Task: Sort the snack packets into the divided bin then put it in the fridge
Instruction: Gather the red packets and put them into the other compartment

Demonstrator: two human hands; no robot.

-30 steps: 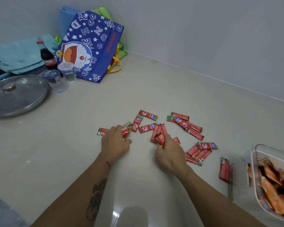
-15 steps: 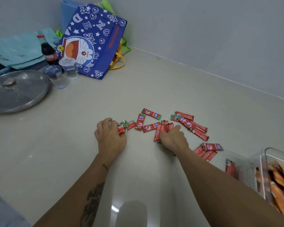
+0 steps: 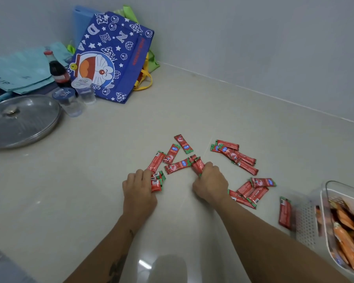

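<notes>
Several red snack packets (image 3: 236, 156) lie scattered on the pale counter (image 3: 90, 180). My left hand (image 3: 138, 188) grips a small bunch of red packets (image 3: 157, 181) at its fingertips. My right hand (image 3: 209, 183) holds another bunch of red packets (image 3: 197, 165) that sticks up from its fingers. The clear divided bin (image 3: 327, 193) stands at the right edge; its visible compartment holds several orange packets (image 3: 347, 235). One red packet (image 3: 284, 213) lies just left of the bin.
At the back left stand a blue cartoon tote bag (image 3: 112, 58), a cola bottle (image 3: 57, 70) and two sealed water cups (image 3: 84, 90). A steel pan lid (image 3: 18, 119) lies left. The wall runs along the counter's far edge.
Both hands drew back toward me, each gathering red packets into a bunch. The packets between the hands shifted; one now lies angled by my left fingers.
</notes>
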